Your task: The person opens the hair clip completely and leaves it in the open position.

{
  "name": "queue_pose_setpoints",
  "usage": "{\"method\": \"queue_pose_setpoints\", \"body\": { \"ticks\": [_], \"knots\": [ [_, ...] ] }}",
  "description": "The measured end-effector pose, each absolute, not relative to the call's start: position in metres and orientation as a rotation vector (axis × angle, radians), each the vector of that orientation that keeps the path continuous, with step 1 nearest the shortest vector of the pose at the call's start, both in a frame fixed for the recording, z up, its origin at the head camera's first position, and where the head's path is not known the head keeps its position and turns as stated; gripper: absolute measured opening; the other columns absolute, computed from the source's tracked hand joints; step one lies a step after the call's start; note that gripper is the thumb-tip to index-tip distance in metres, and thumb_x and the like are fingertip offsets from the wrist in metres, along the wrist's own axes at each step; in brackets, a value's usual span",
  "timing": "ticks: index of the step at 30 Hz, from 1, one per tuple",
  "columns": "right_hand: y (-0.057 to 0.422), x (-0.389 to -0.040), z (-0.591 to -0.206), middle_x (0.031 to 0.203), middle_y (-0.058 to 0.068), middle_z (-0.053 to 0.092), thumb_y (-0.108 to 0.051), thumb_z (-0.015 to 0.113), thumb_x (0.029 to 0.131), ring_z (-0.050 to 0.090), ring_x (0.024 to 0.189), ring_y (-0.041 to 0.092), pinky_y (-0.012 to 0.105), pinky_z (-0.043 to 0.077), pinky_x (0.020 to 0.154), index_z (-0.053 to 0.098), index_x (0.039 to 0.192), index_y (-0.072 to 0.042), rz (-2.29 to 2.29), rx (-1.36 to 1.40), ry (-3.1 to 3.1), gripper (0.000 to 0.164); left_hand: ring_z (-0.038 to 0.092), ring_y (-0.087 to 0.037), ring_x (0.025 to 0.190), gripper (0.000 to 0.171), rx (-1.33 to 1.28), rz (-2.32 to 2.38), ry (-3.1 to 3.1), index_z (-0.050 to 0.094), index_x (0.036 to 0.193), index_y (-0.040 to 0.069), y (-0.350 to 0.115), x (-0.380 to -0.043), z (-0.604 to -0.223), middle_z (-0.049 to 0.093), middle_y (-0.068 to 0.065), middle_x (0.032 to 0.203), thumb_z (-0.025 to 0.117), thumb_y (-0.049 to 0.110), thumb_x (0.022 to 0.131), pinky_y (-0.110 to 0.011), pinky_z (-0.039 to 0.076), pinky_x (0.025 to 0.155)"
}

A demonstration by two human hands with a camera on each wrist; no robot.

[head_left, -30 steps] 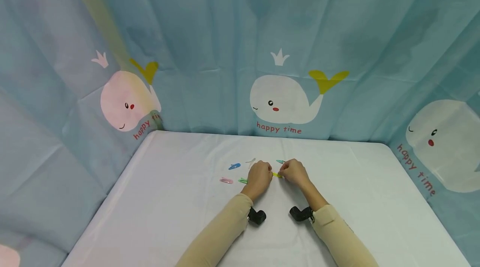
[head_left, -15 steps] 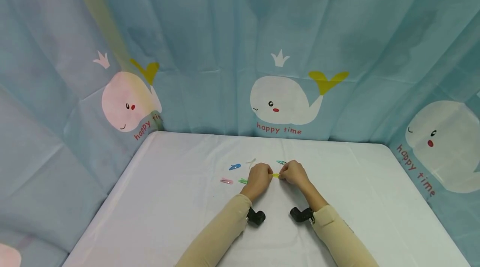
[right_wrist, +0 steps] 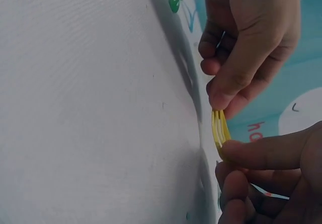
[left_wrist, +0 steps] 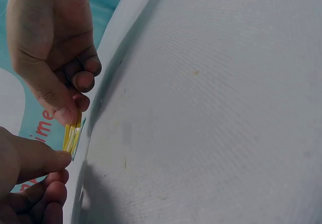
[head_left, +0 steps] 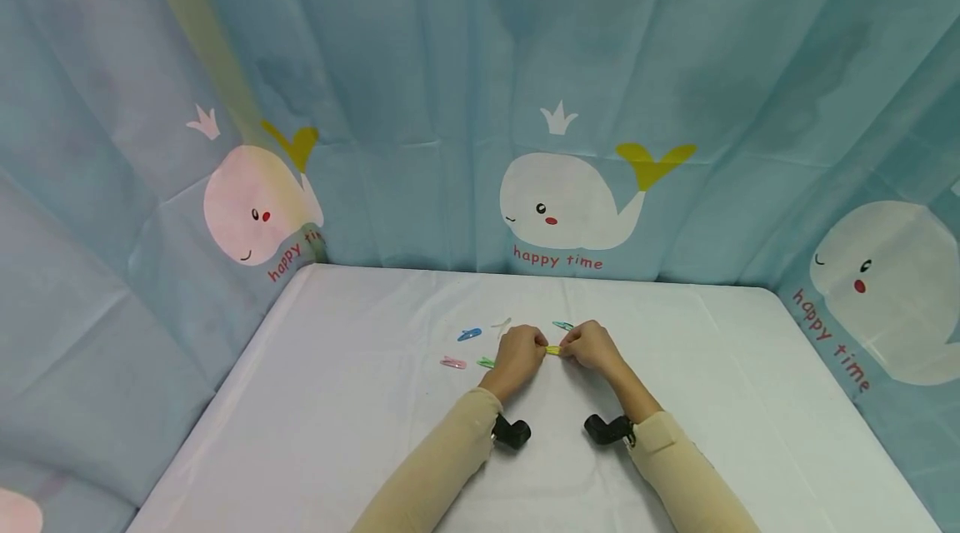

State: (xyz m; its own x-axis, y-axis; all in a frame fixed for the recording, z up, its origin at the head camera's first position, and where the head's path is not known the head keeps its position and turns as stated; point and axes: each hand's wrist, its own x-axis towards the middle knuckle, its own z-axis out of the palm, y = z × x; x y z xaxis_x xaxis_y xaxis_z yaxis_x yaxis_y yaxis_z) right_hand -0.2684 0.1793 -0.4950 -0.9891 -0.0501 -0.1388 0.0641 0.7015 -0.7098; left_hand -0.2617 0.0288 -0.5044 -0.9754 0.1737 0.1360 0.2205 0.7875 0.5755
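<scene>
White-covered table [head_left: 360, 416] is backed and flanked by blue curtain [head_left: 405, 92]. Yellow clip [head_left: 553, 351] is held between the two hands over the middle of the table: one end is pinched between thumb and finger of left hand [head_left: 517, 354], the other end likewise by right hand [head_left: 592, 347]. Whether the table is touched by the clip cannot be told. Green clip [head_left: 486, 363] is partly covered by left hand. Pale clip [head_left: 502, 323] is seen just beyond that hand; blue clip [head_left: 469, 334] and pink clip [head_left: 453, 362] are laid farther left, apart from each other. Teal clip [head_left: 562, 325] is partly hidden by right hand. Black devices [head_left: 512, 433] are worn at both wrists, next to beige sleeves [head_left: 435, 466], gap between them. Far table edge is met by the curtain, well beyond the clips; wide white surface is left on either side of the arms. White whales [head_left: 566, 204] are printed on the curtain, "happy time" [head_left: 536, 255] lettered in red beneath; leftmost lettering is cut off after "ti".
</scene>
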Motion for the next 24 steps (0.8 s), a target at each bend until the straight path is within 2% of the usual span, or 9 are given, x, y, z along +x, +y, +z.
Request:
{"method": "queue_pose_setpoints", "body": {
  "ticks": [8,13,18,24],
  "knots": [
    [0.185,-0.272,-0.497,0.065,0.006,0.062,-0.002,0.066,0.085,0.049,0.054,0.012,0.025,0.040,0.052,0.073,0.081,0.004,-1.344,0.049,2.637,0.009,0.063,-0.013,0.075,0.007,-0.316,-1.017,-2.883,0.075,0.082,0.011,0.025,-0.261,-0.501,0.071,0.000,0.079,0.070,0.007,0.084,-0.026,0.049,0.071],
    [0.187,-0.270,-0.494,0.063,0.006,0.061,-0.003,0.067,0.085,0.047,0.054,0.012,0.026,0.040,0.053,0.072,0.082,0.004,-1.441,0.057,2.564,0.010,0.061,-0.010,0.072,0.006,-0.333,-1.109,-2.856,0.075,0.082,0.011,0.021,-0.260,-0.500,0.072,0.001,0.079,0.071,0.008,0.083,-0.024,0.048,0.069],
    [0.189,-0.266,-0.492,0.069,0.006,0.065,-0.004,0.067,0.086,0.050,0.056,0.012,0.027,0.043,0.056,0.073,0.086,0.005,-1.520,0.063,2.484,0.010,0.056,-0.006,0.068,0.005,-0.350,-1.246,-2.839,0.076,0.085,0.012,0.013,-0.259,-0.498,0.071,0.001,0.078,0.072,0.012,0.085,-0.022,0.045,0.066],
    [0.190,-0.261,-0.487,0.072,0.002,0.066,-0.005,0.065,0.088,0.053,0.060,0.011,0.026,0.046,0.060,0.072,0.091,0.007,-1.598,0.017,2.401,0.014,0.058,-0.006,0.071,0.005,-0.351,-1.366,-2.844,0.076,0.087,0.010,0.005,-0.255,-0.494,0.073,-0.001,0.081,0.072,0.014,0.087,-0.023,0.047,0.067]
  ]
}}
